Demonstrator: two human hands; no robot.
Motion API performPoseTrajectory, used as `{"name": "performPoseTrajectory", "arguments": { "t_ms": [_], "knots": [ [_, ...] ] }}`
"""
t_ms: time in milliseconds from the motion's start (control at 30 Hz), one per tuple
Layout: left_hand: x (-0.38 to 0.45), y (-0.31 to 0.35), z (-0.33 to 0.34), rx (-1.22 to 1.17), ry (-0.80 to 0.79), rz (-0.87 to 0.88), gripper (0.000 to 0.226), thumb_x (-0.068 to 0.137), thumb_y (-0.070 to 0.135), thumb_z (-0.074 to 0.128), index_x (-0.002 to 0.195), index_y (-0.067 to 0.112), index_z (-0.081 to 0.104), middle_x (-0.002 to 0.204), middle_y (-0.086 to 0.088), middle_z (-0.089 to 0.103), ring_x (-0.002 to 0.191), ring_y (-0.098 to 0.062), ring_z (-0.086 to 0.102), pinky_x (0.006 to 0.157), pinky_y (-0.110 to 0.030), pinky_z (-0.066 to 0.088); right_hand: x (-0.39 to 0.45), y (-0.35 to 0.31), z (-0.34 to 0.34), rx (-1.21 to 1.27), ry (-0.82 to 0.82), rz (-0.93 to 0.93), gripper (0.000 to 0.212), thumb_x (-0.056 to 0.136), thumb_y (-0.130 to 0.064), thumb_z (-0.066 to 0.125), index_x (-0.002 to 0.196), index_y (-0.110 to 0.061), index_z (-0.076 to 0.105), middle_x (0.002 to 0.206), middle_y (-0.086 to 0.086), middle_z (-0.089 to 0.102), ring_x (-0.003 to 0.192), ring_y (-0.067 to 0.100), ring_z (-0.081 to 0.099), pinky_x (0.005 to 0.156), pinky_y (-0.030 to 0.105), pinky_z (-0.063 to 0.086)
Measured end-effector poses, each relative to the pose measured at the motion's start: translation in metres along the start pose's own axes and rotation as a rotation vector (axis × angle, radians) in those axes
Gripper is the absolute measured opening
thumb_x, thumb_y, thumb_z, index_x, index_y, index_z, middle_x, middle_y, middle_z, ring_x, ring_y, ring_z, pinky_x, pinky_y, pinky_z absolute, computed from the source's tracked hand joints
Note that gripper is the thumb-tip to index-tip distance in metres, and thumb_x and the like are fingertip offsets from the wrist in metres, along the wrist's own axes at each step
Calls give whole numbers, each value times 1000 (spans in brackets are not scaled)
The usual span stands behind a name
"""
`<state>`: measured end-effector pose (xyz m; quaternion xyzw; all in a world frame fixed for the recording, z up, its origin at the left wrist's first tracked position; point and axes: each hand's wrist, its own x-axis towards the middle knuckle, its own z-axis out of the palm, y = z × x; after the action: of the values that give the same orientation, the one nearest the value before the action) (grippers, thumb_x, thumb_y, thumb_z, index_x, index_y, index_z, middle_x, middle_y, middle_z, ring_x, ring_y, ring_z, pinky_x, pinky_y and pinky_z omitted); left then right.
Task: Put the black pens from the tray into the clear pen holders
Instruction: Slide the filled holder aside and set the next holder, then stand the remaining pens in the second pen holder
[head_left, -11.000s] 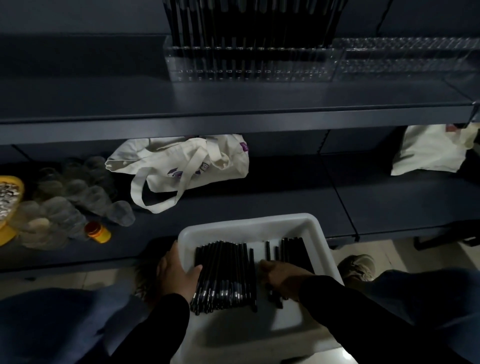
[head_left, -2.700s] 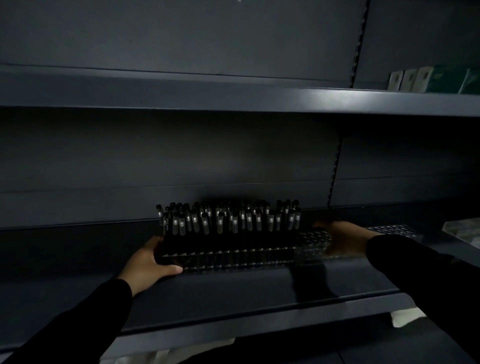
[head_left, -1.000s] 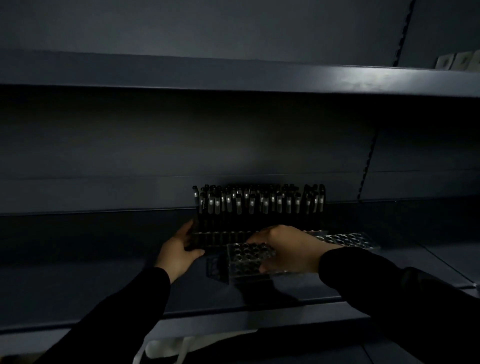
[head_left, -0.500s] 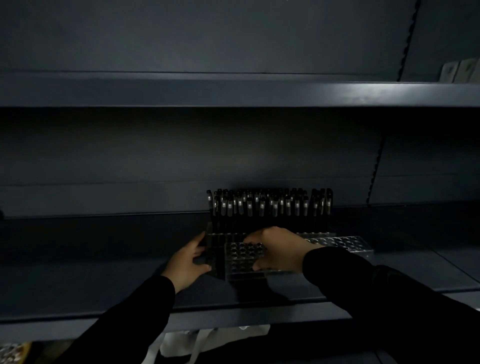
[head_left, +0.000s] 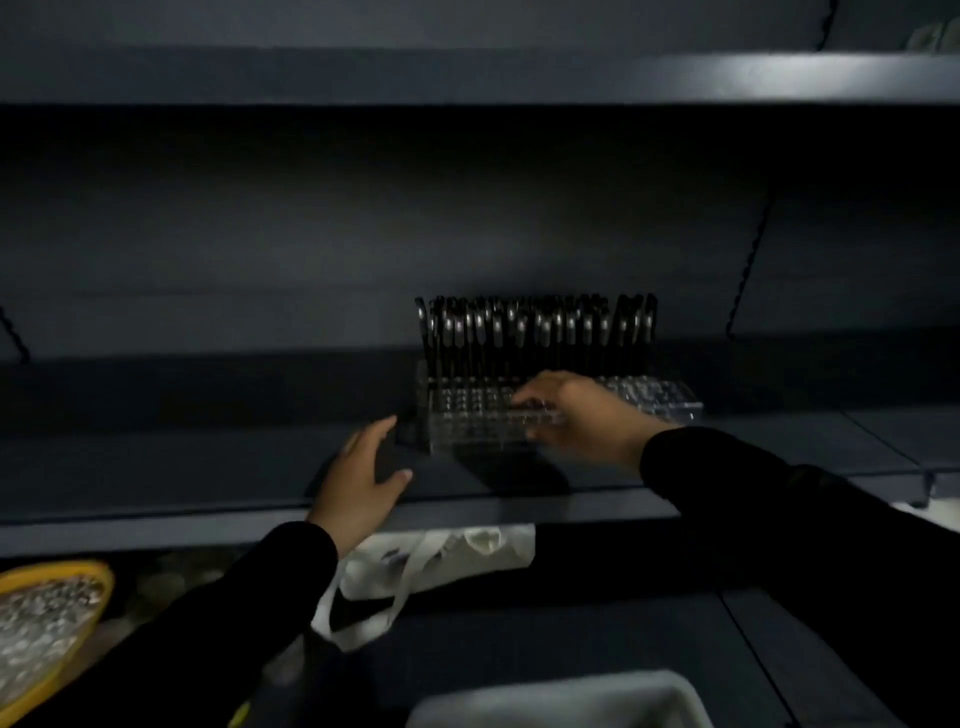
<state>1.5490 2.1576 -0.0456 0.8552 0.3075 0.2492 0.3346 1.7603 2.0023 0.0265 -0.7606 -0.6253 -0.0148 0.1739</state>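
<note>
Several black pens (head_left: 535, 332) stand upright in a filled clear holder at the back of the dark middle shelf (head_left: 208, 467). Directly in front of it sits an empty clear pen holder (head_left: 472, 421). My right hand (head_left: 582, 415) lies over that holder's right part, fingers curled on its top and front. More empty clear holder (head_left: 660, 400) shows to the right of that hand. My left hand (head_left: 363, 478) hovers open near the shelf's front edge, just left of the holders and touching neither. The white tray's rim (head_left: 561, 696) shows at the bottom; its pens are out of view.
A white tote bag (head_left: 441, 561) lies on the lower shelf under the holders. A yellow bowl (head_left: 57, 618) of small pale items sits at the lower left. Another dark shelf (head_left: 467, 78) runs overhead.
My left hand has come off the filled holder and drawn back toward the shelf edge. My right hand slid the empty holder back against the filled one. The view tilted down.
</note>
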Motion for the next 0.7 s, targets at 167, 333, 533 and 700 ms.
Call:
{"name": "performPoseTrajectory", "arguments": {
  "t_ms": [167,333,533,700],
  "knots": [
    [-82,-12,19,252,100,242,40,88,7,62,128,6,55,137,-7,45,125,-18,40,102,-17,24,-84,9,6,24,156,-51,36,85,-13,68,119,-13,59,116,6,57,109,24,54,90,32,43],
    [-142,-51,78,184,23,-6,49,82,12,66,128,0,53,129,-19,50,122,-26,44,102,-27,30,-151,4,59,130,252,-30,33,80,-5,70,112,-6,61,109,11,59,101,23,56,87,27,43],
    [-206,-100,144,55,-333,-708,79,89,36,61,151,13,17,155,-13,20,140,-31,26,111,-40,31,-221,9,165,261,-47,228,36,87,-12,64,122,-13,58,122,5,54,117,21,49,92,22,39],
    [-222,-134,162,-12,-348,-724,48,81,51,59,120,23,58,120,-7,59,108,-27,57,95,-42,48,-253,24,207,313,-268,411,42,84,-9,65,124,-17,55,127,2,52,110,19,53,95,29,45]
  ]
}}
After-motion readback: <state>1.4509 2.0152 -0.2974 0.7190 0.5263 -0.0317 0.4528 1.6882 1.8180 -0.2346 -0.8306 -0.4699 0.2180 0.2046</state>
